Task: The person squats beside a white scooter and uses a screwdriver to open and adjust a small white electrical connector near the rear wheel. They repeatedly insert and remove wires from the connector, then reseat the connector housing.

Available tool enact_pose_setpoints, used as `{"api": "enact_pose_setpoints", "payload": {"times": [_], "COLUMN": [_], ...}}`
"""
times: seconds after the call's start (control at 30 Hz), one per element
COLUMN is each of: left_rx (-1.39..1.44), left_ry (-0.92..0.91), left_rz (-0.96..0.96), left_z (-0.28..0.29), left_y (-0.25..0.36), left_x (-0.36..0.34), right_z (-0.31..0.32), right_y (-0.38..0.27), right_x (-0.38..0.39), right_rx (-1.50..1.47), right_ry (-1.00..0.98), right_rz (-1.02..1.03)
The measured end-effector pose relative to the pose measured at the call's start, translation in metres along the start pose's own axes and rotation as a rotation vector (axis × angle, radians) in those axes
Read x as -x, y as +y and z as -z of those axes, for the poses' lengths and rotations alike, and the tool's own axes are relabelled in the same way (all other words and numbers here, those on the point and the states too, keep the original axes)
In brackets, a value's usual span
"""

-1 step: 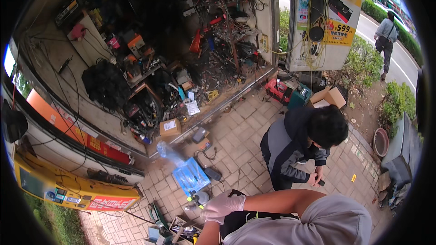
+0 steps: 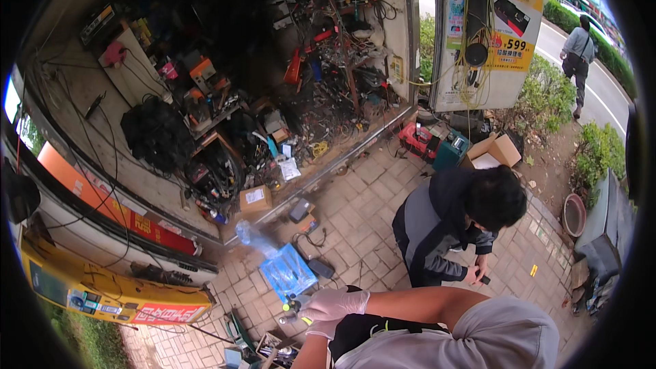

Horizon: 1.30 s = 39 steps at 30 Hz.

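At the lower centre of the head view, the wearer's gloved right hand [image 2: 336, 305] and gloved left hand [image 2: 320, 329] meet, the right one above the left. A small grey-and-lime object [image 2: 294, 308] is at their fingertips, on the left side of the pair. Its rear part is hidden by the gloves; whether either hand is clamped on it, and how far the fingers are apart, cannot be told. Compared with the earlier frame, the object sits lower and further clear of the blue plastic-wrapped item [image 2: 288, 272], while the hands remain together in nearly the same place. A co-worker [image 2: 437, 225] still bends over a small dark item [image 2: 484, 280]; beyond, a passer-by [image 2: 579, 61] is in a different stride.

Around the hands: a black adaptor [image 2: 321, 269] lies just right of the blue item, with a grey box [image 2: 299, 210] further up the paving. A crate of tools [image 2: 277, 350] stands at the lower left, near the left hand. To the far left is a yellow cabinet [image 2: 109, 290]. The wearer's right forearm [image 2: 417, 305] crosses the foreground, covering the paving behind it. The co-worker's body blocks part of the ground below an open carton [image 2: 502, 149].
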<state>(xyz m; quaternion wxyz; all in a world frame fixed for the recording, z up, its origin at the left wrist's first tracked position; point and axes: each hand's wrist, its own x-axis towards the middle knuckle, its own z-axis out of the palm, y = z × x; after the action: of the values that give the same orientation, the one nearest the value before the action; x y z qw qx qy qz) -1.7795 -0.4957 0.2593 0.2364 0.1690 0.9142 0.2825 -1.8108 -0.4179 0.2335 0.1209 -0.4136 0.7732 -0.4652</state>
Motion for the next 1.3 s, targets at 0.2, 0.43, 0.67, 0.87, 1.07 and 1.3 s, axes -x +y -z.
{"api": "enact_pose_setpoints", "payload": {"times": [0.2,0.43,0.67,0.87,1.07,1.3], "left_rx": [0.001,0.858,2.06,1.966,1.416,1.324], "left_ry": [0.115,-0.213,0.058,0.35,0.323,0.634], "left_rz": [-0.151,0.346,0.486,0.557,0.724,1.187], "left_z": [0.061,0.073,0.193,0.266,0.266,0.229], "left_y": [-0.006,-0.109,-0.099,-0.167,-0.283,-0.239], "left_x": [-0.151,-0.406,-0.537,-0.596,-0.476,-0.468], "right_z": [0.095,0.231,0.316,0.473,0.772,0.85], "right_y": [0.05,0.171,0.234,0.335,0.597,0.691], "right_x": [-0.05,-0.156,-0.236,-0.258,-0.233,-0.229], "right_rx": [0.693,0.275,0.008,-0.814,-0.212,0.242], "right_ry": [-0.05,0.234,0.522,0.841,1.695,1.502], "right_rz": [-0.376,-0.284,-0.074,-0.34,-0.792,-1.048]}}
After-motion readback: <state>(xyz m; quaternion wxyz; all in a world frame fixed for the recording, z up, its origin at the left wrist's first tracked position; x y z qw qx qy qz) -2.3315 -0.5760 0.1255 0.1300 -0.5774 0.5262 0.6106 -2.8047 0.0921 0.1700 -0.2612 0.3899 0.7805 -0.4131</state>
